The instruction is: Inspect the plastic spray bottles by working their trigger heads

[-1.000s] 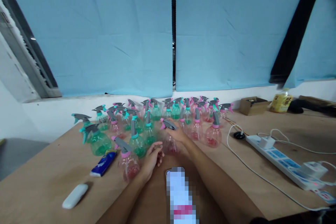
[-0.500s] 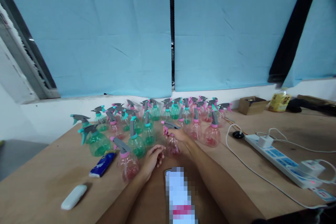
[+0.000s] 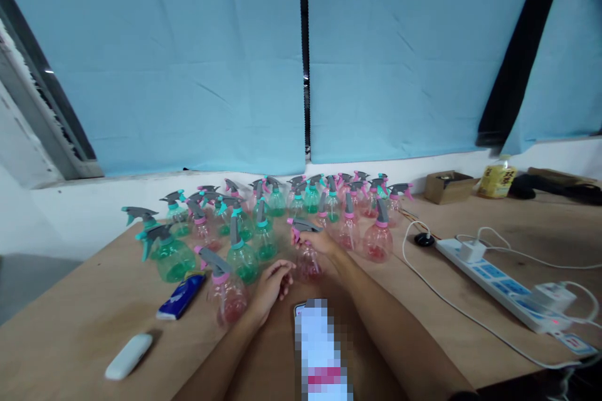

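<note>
Several small spray bottles, green (image 3: 243,257) and pink (image 3: 377,239), stand grouped on a wooden table (image 3: 79,326). My right hand (image 3: 320,242) is closed around the neck of a pink spray bottle (image 3: 306,261) with a grey trigger head, in the middle of the group. My left hand (image 3: 271,283) rests on the table just left of that bottle, fingers loosely curled, holding nothing. Another pink bottle (image 3: 227,293) stands to the left of my left hand.
A blurred phone (image 3: 320,351) lies between my forearms. A blue packet (image 3: 181,296) and a white oblong object (image 3: 128,356) lie at the left. A white power strip (image 3: 498,282) with cables sits right, and a cardboard box (image 3: 446,186) and yellow bottle (image 3: 497,180) stand behind.
My right hand has closed tighter on the pink bottle's neck and drawn it slightly toward me. The left hand has stayed in place.
</note>
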Action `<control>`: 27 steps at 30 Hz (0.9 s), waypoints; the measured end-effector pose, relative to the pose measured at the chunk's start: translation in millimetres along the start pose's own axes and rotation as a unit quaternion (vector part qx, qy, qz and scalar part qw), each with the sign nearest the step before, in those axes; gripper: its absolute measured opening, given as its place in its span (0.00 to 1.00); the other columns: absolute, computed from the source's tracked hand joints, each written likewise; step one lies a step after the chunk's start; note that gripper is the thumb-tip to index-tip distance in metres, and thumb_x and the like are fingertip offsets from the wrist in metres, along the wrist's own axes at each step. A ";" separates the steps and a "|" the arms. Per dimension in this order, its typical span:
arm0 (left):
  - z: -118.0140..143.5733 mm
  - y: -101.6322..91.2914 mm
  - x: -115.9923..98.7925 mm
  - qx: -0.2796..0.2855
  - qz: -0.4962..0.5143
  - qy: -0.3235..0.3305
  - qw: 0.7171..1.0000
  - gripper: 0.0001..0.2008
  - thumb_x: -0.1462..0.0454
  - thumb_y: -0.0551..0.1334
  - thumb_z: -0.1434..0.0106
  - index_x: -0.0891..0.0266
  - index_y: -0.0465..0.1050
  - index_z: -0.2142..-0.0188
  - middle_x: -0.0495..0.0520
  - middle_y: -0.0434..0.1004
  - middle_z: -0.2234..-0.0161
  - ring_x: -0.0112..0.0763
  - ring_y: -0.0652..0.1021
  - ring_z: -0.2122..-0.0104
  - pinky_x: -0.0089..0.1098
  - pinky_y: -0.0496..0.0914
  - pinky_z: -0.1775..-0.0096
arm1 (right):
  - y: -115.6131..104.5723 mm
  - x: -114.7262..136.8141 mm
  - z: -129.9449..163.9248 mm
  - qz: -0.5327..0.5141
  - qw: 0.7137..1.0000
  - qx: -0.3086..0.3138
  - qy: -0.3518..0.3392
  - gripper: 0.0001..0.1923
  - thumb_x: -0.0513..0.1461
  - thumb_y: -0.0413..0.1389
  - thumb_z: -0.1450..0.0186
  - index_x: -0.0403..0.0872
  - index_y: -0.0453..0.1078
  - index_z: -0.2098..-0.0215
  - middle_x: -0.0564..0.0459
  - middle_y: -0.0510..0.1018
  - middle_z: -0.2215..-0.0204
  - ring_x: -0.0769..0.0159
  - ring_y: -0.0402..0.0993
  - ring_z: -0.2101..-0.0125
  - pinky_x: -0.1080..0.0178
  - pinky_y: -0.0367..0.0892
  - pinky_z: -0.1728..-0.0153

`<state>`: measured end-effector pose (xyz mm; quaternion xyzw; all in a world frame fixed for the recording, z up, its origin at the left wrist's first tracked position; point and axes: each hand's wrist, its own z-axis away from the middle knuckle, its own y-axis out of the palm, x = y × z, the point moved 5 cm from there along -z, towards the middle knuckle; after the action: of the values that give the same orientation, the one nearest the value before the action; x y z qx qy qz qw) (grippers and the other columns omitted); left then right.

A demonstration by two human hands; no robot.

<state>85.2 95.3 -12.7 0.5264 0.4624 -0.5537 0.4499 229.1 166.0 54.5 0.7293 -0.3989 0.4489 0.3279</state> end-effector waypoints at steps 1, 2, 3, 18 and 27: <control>-0.1 0.0 0.1 -0.001 0.001 -0.001 1.000 0.16 0.50 0.60 0.42 0.61 0.73 0.64 0.44 0.68 0.78 0.22 0.66 0.84 0.22 0.53 0.82 | 1.1 0.5 0.1 -0.001 1.000 0.007 -0.002 0.06 0.36 0.53 0.53 0.46 0.72 0.78 0.56 0.75 0.79 0.70 0.69 0.78 0.67 0.65 0.76; -0.2 0.1 0.1 -0.002 0.002 -0.002 1.000 0.16 0.51 0.60 0.42 0.61 0.73 0.64 0.44 0.68 0.78 0.22 0.66 0.84 0.22 0.53 0.82 | 1.9 1.5 0.3 0.002 1.000 0.014 -0.005 0.06 0.36 0.53 0.53 0.46 0.72 0.78 0.56 0.75 0.79 0.70 0.69 0.78 0.68 0.65 0.76; -0.2 0.1 0.2 -0.002 0.003 -0.003 1.000 0.16 0.51 0.59 0.42 0.60 0.73 0.64 0.44 0.68 0.78 0.21 0.66 0.84 0.22 0.53 0.82 | 2.4 2.7 0.4 0.009 1.000 0.019 -0.011 0.07 0.35 0.53 0.53 0.46 0.73 0.78 0.55 0.76 0.78 0.70 0.69 0.78 0.68 0.64 0.77; -1.9 -0.6 3.9 0.003 -0.007 -0.002 1.000 0.15 0.52 0.59 0.41 0.61 0.73 0.63 0.44 0.68 0.78 0.21 0.66 0.84 0.21 0.53 0.83 | -0.3 -2.1 0.9 0.040 0.998 -0.002 -0.039 0.07 0.34 0.53 0.48 0.46 0.73 0.75 0.54 0.75 0.78 0.71 0.69 0.78 0.68 0.64 0.77; -0.3 0.1 1.5 0.001 -0.008 -0.004 1.000 0.16 0.51 0.59 0.41 0.61 0.73 0.64 0.44 0.68 0.78 0.21 0.66 0.84 0.21 0.53 0.83 | 0.2 3.4 1.9 0.080 0.995 0.004 -0.056 0.13 0.34 0.51 0.50 0.46 0.77 0.72 0.55 0.77 0.76 0.71 0.68 0.78 0.69 0.64 0.76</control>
<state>85.3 95.6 -14.3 0.5211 0.4643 -0.5601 0.4462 230.6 163.3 56.9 0.7206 -0.4716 0.4337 0.2651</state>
